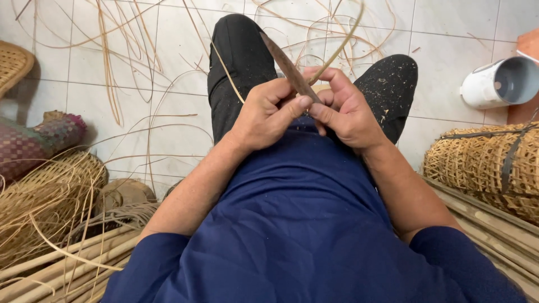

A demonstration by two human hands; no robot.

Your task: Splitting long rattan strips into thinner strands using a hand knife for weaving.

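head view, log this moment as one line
left hand: grips dark brown knife blade | right hand: holds thin tan rattan strip against blade | setting: white tiled floor

Both hands (306, 112) closed, apparently touching

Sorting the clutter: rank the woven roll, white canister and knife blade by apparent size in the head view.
1. Woven roll, partly cut off by the frame.
2. White canister.
3. Knife blade, though it sits nearer the camera, so this is unsure.
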